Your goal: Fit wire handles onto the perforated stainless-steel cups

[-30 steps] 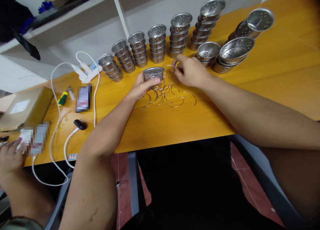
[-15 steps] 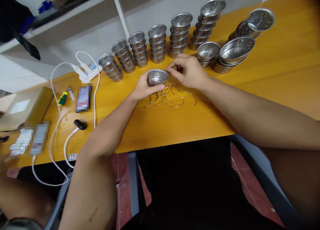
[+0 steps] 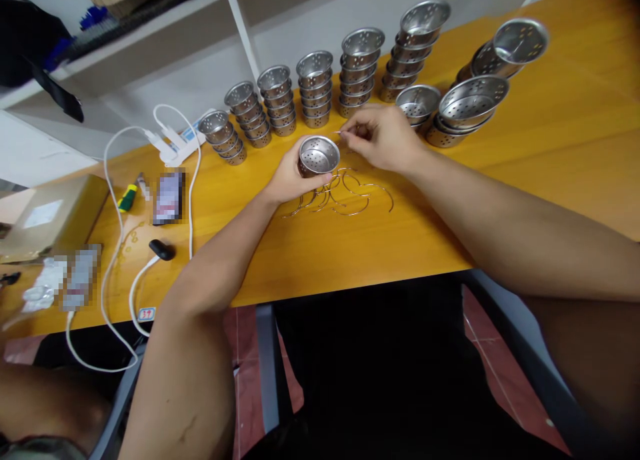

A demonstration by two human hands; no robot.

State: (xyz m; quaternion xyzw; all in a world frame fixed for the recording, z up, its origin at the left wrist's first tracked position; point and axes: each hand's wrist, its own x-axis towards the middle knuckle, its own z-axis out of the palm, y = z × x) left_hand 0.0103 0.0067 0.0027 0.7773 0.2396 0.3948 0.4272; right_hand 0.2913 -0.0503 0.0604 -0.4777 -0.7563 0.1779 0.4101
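My left hand (image 3: 289, 180) holds a small perforated steel cup (image 3: 319, 155) just above the yellow table (image 3: 525, 167), its mouth tilted toward me. My right hand (image 3: 383, 138) pinches a thin wire handle (image 3: 344, 133) between thumb and fingers, with the wire's tip right beside the cup's rim. A loose pile of curved wire handles (image 3: 340, 195) lies on the table under and in front of both hands.
Stacks of the same steel cups (image 3: 314, 88) line the table's back edge, with wider perforated bowls (image 3: 473, 100) at the right. At left lie a white power strip with cables (image 3: 173, 143), a screwdriver (image 3: 127, 195), a phone (image 3: 167, 197), a black fob (image 3: 161, 249) and a cardboard box (image 3: 47, 213). Another person's arm (image 3: 50, 400) shows bottom left.
My left hand has tilted the cup so its mouth faces me. My right hand brought a wire from the pile to the cup's rim. The other person's hand left the table at left.
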